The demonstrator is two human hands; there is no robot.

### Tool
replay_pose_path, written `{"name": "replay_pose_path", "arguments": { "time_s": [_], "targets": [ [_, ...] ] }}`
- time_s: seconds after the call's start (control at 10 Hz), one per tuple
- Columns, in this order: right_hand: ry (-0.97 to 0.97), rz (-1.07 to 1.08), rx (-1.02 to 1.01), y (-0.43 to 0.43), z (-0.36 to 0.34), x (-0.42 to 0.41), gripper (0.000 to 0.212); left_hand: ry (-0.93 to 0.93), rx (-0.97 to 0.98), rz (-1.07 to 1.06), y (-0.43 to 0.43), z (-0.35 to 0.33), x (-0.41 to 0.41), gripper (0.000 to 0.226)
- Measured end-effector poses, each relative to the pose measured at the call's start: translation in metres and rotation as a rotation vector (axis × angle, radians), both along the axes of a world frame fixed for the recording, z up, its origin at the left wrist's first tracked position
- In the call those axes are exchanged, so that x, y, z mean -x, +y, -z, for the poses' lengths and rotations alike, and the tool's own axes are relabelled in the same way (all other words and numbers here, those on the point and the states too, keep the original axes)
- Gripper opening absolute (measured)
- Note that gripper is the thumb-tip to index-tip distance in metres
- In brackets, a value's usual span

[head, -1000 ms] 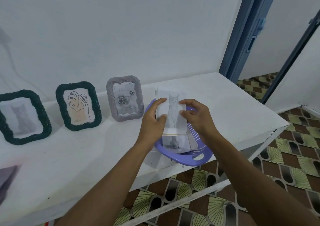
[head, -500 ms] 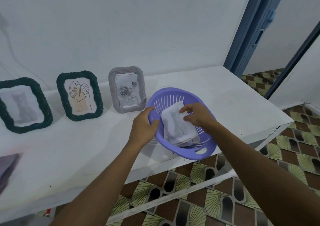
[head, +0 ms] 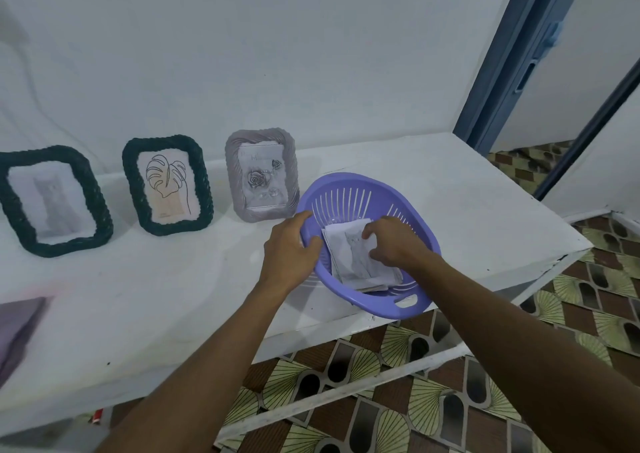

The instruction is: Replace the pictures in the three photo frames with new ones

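At the far left edge of the desk [head: 173, 296] lies something lilac [head: 17, 331], too cropped to name. Then three frames stand upright in a row along the wall, each apart from the next. The first dark green frame [head: 46, 155] holds a pale cat picture [head: 55, 199]. The second dark green frame [head: 162, 142] holds a leaf line drawing [head: 166, 184]. The grey frame [head: 293, 175] holds a rose print [head: 263, 178]. Every frame is closed and filled, and none is lying open or face down.

Just right of the grey frame, the left hand [head: 289, 248] grips the near-left rim of the purple basket [head: 346, 182], which sits at the desk's front edge. In the basket lies the stack of loose pictures [head: 356, 272]. The right hand [head: 391, 241] rests on the stack with bent fingers and seems to pinch the top sheet (a faint cat, as far as I can tell).

Whether the framed pictures are old or new cannot be read from this view. My guess is that either the swaps are all to come or they are all finished.
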State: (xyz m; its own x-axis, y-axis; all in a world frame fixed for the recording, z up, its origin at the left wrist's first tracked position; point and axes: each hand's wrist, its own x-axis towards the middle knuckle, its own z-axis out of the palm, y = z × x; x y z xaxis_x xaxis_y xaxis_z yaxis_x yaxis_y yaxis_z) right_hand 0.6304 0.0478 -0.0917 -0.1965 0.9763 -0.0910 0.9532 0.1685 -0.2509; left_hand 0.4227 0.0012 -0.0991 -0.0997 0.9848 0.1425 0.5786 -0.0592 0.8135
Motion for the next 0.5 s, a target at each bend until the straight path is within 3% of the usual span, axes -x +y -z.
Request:
{"name": "replay_pose_path", "arguments": {
  "time_s": [0.2,0.4,0.5],
  "targets": [
    [-0.063,-0.056,0.031,0.000,-0.005,0.003,0.045,-0.003,0.008,0.052,0.001,0.002,0.005,0.049],
    [0.165,-0.172,-0.176,-0.006,-0.030,0.030,0.036,0.054,-0.019,0.079,-0.014,-0.004,0.042,0.050],
    [0.260,-0.214,-0.243,-0.016,-0.045,0.070,0.036,0.205,-0.013,0.024,-0.028,-0.005,0.077,0.049]
  ]
}}
